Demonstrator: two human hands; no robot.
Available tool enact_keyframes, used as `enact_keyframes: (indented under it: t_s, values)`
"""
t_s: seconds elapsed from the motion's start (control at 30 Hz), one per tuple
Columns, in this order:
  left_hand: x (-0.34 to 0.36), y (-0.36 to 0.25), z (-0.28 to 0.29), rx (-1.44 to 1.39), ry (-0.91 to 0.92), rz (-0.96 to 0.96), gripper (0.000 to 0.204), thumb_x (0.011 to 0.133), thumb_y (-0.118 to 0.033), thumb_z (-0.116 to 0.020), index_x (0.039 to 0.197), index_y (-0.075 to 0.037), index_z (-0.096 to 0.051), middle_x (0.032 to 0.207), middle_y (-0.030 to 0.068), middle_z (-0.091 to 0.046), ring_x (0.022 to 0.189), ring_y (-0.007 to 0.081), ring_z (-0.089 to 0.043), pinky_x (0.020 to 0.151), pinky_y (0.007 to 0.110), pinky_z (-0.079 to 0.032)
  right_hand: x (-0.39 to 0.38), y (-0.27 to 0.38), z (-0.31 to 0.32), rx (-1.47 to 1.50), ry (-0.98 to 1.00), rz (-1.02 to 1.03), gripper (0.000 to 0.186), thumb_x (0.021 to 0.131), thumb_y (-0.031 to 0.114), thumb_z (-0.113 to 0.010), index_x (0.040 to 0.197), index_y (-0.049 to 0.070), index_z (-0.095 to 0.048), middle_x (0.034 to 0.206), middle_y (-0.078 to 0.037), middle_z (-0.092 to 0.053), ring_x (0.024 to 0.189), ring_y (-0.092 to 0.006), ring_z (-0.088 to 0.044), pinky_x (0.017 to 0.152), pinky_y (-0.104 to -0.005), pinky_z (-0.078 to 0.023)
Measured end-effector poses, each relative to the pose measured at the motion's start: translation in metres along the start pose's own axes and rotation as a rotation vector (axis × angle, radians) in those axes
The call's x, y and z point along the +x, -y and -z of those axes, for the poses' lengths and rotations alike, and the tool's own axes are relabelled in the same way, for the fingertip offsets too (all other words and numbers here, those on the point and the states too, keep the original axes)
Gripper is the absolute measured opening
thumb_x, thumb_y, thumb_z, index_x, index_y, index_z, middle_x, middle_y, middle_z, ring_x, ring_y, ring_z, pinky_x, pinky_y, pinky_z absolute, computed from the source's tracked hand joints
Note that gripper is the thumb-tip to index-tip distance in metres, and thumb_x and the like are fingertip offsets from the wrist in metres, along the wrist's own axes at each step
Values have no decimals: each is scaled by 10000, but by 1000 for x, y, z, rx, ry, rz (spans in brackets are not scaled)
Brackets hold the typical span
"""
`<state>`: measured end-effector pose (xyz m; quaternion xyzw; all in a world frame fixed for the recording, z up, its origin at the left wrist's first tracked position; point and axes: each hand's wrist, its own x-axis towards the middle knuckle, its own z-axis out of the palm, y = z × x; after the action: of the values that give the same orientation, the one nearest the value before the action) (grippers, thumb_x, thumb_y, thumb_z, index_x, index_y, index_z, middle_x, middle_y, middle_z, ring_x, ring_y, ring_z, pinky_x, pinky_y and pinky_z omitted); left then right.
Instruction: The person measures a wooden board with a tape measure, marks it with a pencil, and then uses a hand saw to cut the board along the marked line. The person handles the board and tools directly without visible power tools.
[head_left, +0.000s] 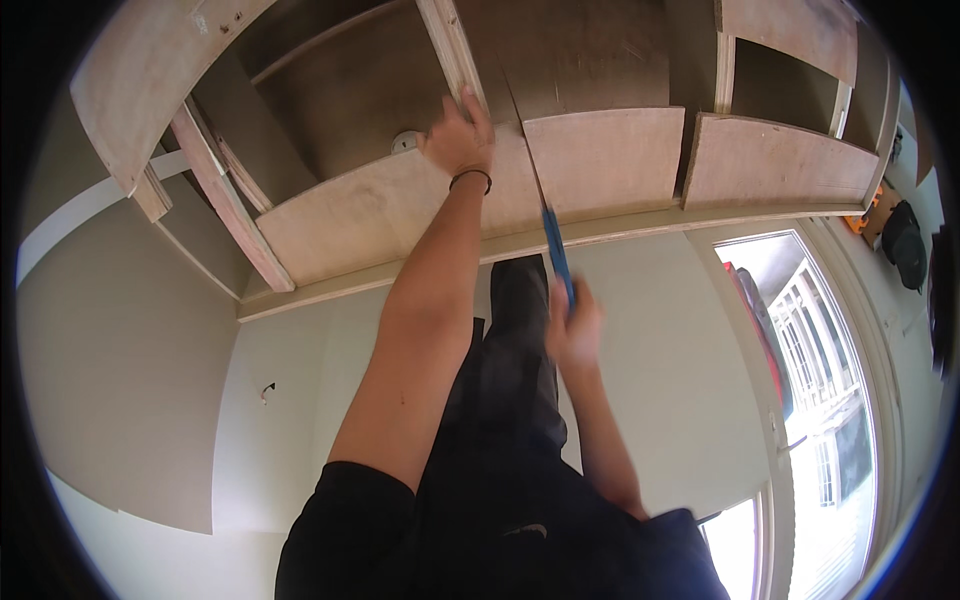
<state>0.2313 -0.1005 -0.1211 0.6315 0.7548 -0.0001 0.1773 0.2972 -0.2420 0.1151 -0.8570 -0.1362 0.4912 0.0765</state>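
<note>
My right hand, slightly blurred, is closed round the blue handle of a hand saw. The saw's long, thin blade points away from me and crosses the edge of a pale plywood panel, right of a narrow wooden batten. At the near end of that batten, my left hand grips the wood, its wrist wearing a dark band. Beside my left fingers, a round white fitting shows partly behind the panel's edge. Whether the teeth bite into wood cannot be made out.
The wooden frame continues left with a slanted batten and a curved plywood piece. Another plywood panel stands at the right. A bright glazed door is at the lower right. Short wires stick out of the pale wall.
</note>
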Motion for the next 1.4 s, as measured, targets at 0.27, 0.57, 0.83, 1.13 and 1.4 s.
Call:
enact_keyframes:
  t_s: [0.27,0.57,0.83,1.13,1.4]
  values:
    - [-2,-2,4,12,39,11,477,991,-466,-411,785,-101,-638,576,176,-633,551,361,-641,733,449,-435,29,-4,-20,26,-83,154,399,992,362,-553,910,-25,-610,644,-247,-588,626,-461,-615,563,-487,-466]
    - [-3,4,-2,36,81,37,519,989,-497,-386,943,-80,-692,638,196,-664,642,391,-673,862,499,-465,-88,-55,21,94,-60,135,353,978,293,-575,864,-41,-562,546,-180,-493,464,-349,-547,471,-414,-413]
    - [4,14,6,-19,291,-17,518,996,-487,-394,1139,-59,-650,832,213,-702,811,389,-680,895,552,-445,-90,-45,18,69,-220,249,412,980,354,-572,820,-25,-607,599,-249,-542,588,-459,-601,532,-477,-449]
    - [3,138,161,-181,463,-126,409,975,-355,-487,1251,-58,-539,1159,223,-626,1126,396,-572,939,500,-447,-84,-43,17,19,-346,286,556,941,533,-552,921,-1,-707,798,-305,-650,834,-503,-641,753,-548,-505]
    - [-28,303,252,-46,684,-153,362,947,-347,-498,1028,-16,-619,881,164,-712,863,282,-690,801,400,-520,-89,-30,4,37,-207,153,659,916,594,-524,986,-39,-697,964,-346,-660,984,-505,-635,900,-541,-500]
